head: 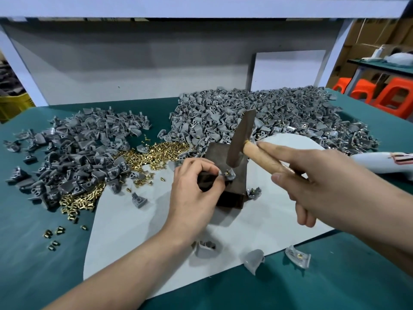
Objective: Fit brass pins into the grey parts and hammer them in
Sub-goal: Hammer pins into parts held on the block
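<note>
- On the dark block (232, 195) the left hand (194, 189) pinches the grey part (231, 176), pin (226, 172) in it; the right hand (317, 189) grips the hammer (241, 139) above.
- Behind, part heaps (257, 113) and brass pins (161, 151) crowd in; strays (253, 260) dot the white sheet (134, 231) at its near edge.

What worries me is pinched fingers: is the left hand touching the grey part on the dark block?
Touching. The head view shows the left hand pinching the grey part between thumb and fingertips on the dark block.
</note>
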Tool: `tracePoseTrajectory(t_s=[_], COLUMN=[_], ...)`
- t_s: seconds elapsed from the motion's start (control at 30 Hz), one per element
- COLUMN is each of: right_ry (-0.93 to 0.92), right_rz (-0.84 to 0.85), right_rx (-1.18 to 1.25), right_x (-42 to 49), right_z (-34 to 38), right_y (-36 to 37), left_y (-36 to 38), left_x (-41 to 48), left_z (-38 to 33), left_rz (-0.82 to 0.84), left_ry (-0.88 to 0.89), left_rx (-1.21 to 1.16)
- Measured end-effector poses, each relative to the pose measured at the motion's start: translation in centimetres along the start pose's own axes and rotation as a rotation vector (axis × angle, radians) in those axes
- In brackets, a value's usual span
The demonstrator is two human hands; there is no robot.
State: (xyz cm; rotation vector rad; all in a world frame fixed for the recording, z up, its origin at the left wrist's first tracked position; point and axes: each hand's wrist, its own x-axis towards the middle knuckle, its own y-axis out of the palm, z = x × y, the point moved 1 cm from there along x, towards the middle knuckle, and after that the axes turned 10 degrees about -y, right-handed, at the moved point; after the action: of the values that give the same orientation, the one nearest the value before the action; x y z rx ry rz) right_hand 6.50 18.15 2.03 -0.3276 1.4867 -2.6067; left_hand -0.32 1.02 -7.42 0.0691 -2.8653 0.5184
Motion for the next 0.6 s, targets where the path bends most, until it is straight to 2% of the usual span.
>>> tracePoseTrajectory(t_s=[0.13,0.23,0.37,0.6], right_ry=[0.018,0.021,0.025,-0.097], right_rz=[0.051,0.133,0.091,-0.024], right_rx=[-0.101,-0.028,0.088,-0.062], right_x=[1.5,2.1,2.4,0.8], right_z=[-0.8,-0.9,-1.2,0.5], right_y=[0.3,0.1,-0.6,-1.4], left_y=[0.1,0.1,0.0,0.0], left_x=[-0.1,-0.1,-0.2,-0.1], left_z=[0.0,0.0,-0.1,0.1], left_rz=[-0.001,0.003,0.007,0.026], left_ry=[-0.031,-0.031,-0.047,-0.025], left_rx=[-0.013,-0.01,-0.01,-0.044])
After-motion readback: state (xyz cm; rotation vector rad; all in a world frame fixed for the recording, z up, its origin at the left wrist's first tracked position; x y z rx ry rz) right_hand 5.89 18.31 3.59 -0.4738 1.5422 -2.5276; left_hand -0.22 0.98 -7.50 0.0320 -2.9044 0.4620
